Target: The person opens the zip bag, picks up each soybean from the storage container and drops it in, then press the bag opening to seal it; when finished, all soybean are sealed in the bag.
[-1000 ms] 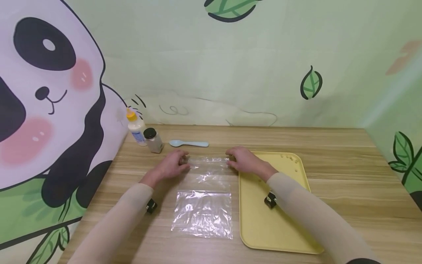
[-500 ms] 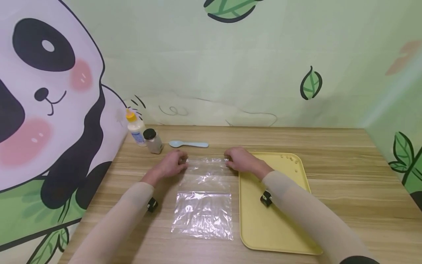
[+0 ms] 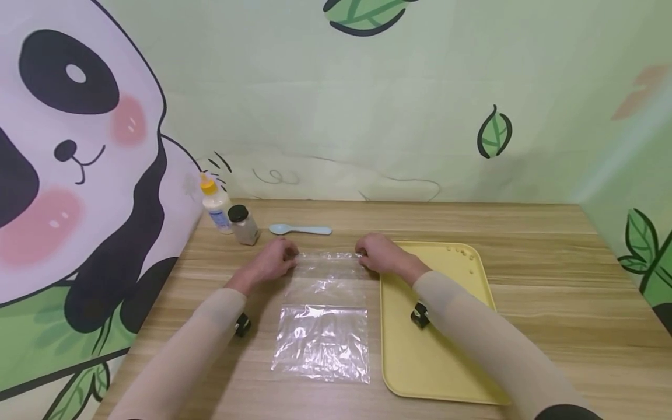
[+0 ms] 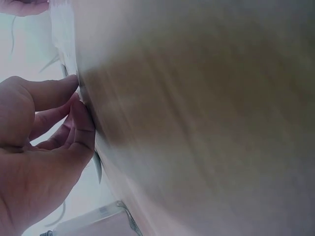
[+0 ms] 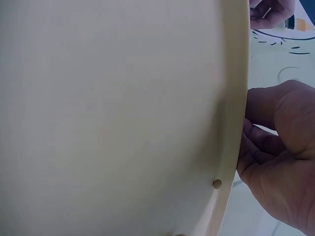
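Note:
A clear plastic bag (image 3: pixel 322 344) lies flat in front of me, its lower half shinier below a straight crosswise line. At its far left corner my left hand (image 3: pixel 269 261) pinches the edge between thumb and fingers, low over the wood. My right hand (image 3: pixel 382 254) holds the far right corner the same way, its wrist above the yellow tray (image 3: pixel 420 367). In the left wrist view the thumb and fingertips of the left hand (image 4: pixel 54 123) nearly meet at the table surface. The tray's wall hides the right fingertips in the right wrist view.
Several small beige beads (image 3: pixel 462 251) sit in the tray's far right corner. Beyond the bag lies a light blue spoon (image 3: pixel 300 229). Back left stand a black-lidded jar (image 3: pixel 244 226) and a white bottle with a yellow cap (image 3: pixel 217 207), close to the wall.
My right hand has shifted slightly left, and the two hands are a little closer together. The bag has stayed nearly in place, with both hands at its far corners.

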Action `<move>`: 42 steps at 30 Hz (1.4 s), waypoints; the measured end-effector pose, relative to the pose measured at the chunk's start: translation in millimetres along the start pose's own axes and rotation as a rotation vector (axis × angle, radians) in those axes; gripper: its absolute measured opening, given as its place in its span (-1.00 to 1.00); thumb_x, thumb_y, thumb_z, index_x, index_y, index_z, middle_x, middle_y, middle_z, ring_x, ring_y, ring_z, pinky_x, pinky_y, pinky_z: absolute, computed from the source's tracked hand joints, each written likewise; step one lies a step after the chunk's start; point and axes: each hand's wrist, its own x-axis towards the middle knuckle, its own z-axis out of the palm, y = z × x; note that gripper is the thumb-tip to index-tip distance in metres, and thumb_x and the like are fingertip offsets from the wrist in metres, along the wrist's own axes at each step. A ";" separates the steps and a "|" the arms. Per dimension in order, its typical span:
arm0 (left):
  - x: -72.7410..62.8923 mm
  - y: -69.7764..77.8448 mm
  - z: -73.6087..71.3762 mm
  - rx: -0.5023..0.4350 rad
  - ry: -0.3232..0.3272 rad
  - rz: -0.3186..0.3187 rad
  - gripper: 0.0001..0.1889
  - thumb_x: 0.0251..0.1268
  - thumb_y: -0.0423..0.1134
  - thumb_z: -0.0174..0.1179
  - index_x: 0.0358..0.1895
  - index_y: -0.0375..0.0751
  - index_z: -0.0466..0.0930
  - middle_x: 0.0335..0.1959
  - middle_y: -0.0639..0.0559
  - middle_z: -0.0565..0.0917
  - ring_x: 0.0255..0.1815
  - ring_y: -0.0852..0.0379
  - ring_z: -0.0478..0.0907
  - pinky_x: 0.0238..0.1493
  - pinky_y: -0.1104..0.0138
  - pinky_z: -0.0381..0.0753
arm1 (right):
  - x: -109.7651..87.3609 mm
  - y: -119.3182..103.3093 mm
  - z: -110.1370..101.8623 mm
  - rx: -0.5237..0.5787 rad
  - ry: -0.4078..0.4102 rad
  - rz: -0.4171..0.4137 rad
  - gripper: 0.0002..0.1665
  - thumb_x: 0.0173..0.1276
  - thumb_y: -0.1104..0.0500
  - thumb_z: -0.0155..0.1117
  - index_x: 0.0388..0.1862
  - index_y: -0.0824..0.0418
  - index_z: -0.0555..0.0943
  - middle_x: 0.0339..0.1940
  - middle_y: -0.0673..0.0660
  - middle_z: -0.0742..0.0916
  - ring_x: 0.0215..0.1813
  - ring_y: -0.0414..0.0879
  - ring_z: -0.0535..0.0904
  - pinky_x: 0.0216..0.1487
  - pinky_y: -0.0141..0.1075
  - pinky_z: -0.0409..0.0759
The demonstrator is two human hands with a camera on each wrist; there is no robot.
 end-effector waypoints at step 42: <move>5.5 -1.0 -0.7 -0.076 -0.021 0.034 -0.84 0.13 -0.51 0.26 -0.21 -0.34 0.58 -0.28 -0.14 0.65 -0.22 0.01 0.59 -0.06 0.18 0.66 | 3.0 3.0 0.2 0.075 0.013 0.017 -0.92 0.28 0.29 0.22 -0.32 0.18 0.65 -0.38 0.04 0.71 -0.31 -0.13 0.59 -0.15 -0.28 0.65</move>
